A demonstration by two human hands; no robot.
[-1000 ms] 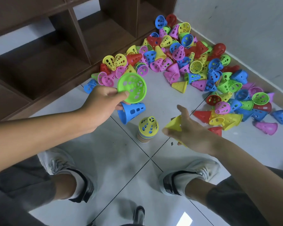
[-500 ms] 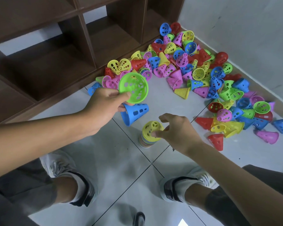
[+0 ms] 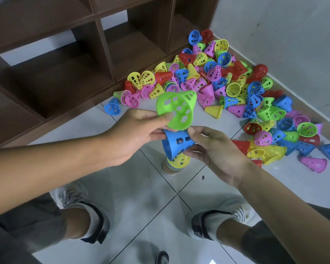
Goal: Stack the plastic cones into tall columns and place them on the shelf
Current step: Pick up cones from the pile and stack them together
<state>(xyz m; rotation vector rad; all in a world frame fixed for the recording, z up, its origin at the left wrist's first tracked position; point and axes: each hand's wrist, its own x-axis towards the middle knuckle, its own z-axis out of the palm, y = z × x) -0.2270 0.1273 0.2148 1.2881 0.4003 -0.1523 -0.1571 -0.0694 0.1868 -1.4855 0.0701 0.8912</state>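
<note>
My left hand [image 3: 133, 134] pinches the rim of a green perforated cone [image 3: 176, 109] between thumb and fingers, and its lower fingers still touch a blue cone [image 3: 176, 143] just beneath. My right hand [image 3: 215, 149] grips that blue cone by its narrow end. Directly below them a short multicoloured stack [image 3: 176, 164] with a yellow cone on top stands on the tiled floor. A big loose pile of coloured cones [image 3: 227, 86] spreads along the wall. The dark wooden shelf [image 3: 69, 60] has open compartments at the upper left.
My two feet in white shoes [image 3: 78, 212] stand apart on the grey tiles below the stack. The grey wall [image 3: 293, 35] bounds the pile on the right. A small dark speck [image 3: 203, 177] lies on the floor near the stack.
My right hand left the yellow cone on top of the stack and moved up to take hold of the blue cone under my left hand. The green cone tilted slightly.
</note>
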